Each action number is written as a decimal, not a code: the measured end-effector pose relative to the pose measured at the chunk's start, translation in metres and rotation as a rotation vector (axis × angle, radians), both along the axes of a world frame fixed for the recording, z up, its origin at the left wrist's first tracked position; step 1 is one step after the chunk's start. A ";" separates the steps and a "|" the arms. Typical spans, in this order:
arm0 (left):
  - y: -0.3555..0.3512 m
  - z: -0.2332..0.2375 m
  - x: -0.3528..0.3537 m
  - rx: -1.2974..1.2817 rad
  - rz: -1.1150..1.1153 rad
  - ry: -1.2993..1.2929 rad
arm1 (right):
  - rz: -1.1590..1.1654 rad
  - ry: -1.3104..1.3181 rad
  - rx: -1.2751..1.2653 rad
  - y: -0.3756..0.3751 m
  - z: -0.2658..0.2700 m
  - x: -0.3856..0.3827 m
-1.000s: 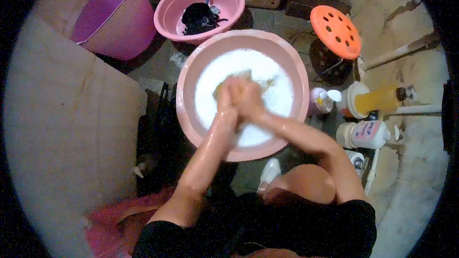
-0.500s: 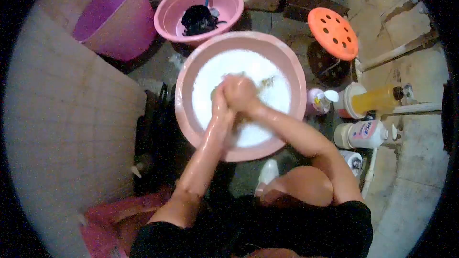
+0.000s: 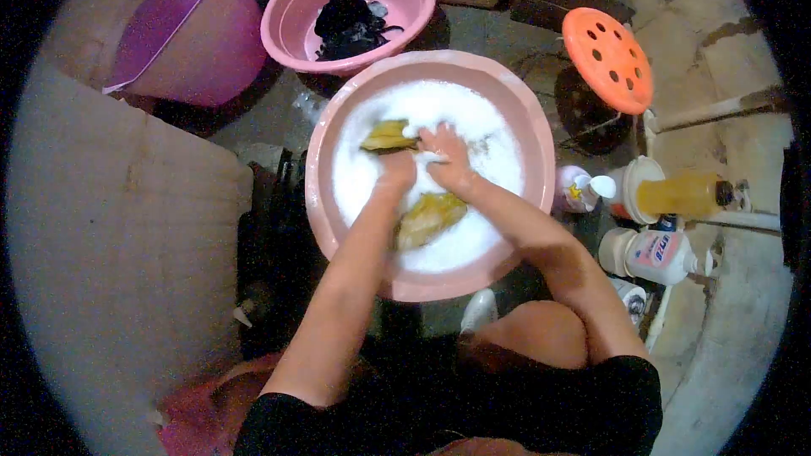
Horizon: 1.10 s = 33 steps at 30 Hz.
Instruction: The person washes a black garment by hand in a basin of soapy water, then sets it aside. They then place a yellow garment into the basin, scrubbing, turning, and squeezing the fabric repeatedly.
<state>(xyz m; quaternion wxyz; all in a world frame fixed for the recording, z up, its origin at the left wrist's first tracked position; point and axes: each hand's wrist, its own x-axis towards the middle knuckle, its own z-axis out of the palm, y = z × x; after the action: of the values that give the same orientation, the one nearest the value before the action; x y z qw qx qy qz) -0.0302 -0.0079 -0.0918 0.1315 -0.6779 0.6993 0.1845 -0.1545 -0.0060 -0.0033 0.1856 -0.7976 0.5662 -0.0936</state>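
A pale pink basin [image 3: 539, 160] full of white suds stands in front of me. Yellow-green wet cloth [image 3: 432, 219] shows above the foam in two places, one close to my wrists and one farther up on the left. My left hand [image 3: 397, 171] is down in the suds right against the farther patch of cloth, and its fingers are hidden. Beside it, my right hand [image 3: 448, 152] lies in the foam with its fingers spread. Suds cling to that hand, and no object shows in its grasp.
Behind the basin sits a brighter pink basin [image 3: 283, 42] holding black cloth [image 3: 345, 25]. A purple tub [image 3: 198, 51] stands at the far left. An orange stool [image 3: 610, 59] is at the right, above several bottles, including a white one [image 3: 663, 256]. A wall [image 3: 127, 228] borders the left.
My hands were clasped together over the basin; now they are apart and lower in the suds. The right fingers have spread, and more of the yellow-green cloth shows.
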 end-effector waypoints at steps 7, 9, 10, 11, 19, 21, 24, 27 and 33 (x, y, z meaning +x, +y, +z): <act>-0.001 0.016 0.012 0.019 0.075 0.240 | 0.210 -0.321 0.089 -0.058 -0.024 -0.014; -0.004 0.047 0.011 -0.038 0.445 0.653 | 0.128 -0.351 -0.029 -0.075 -0.013 -0.011; -0.005 0.063 0.012 -0.001 0.668 0.982 | 0.083 -0.353 -0.174 -0.073 0.002 -0.007; -0.001 0.075 0.011 0.089 0.847 1.456 | 0.075 -0.377 -0.329 -0.061 0.024 -0.002; 0.062 0.085 0.021 -0.096 0.551 1.978 | 0.457 -0.357 -0.173 0.042 0.062 0.031; 0.073 0.103 -0.017 -0.124 0.930 2.008 | 0.169 -0.394 -0.126 -0.003 0.015 0.001; 0.042 0.080 -0.029 0.119 1.242 2.143 | -0.117 -0.160 -0.044 0.004 0.021 -0.002; 0.041 0.094 0.013 0.345 0.847 2.458 | 0.068 -0.443 -0.133 0.053 0.066 0.027; 0.063 0.106 -0.048 0.196 1.166 2.206 | 0.121 0.081 -0.043 0.008 0.028 0.001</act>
<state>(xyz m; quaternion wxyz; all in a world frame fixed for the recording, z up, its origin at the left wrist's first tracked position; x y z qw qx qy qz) -0.0784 0.0555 0.0140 -0.5750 -0.3580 0.0159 0.7355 -0.1532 0.0021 0.0250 0.1508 -0.8374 0.5217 -0.0620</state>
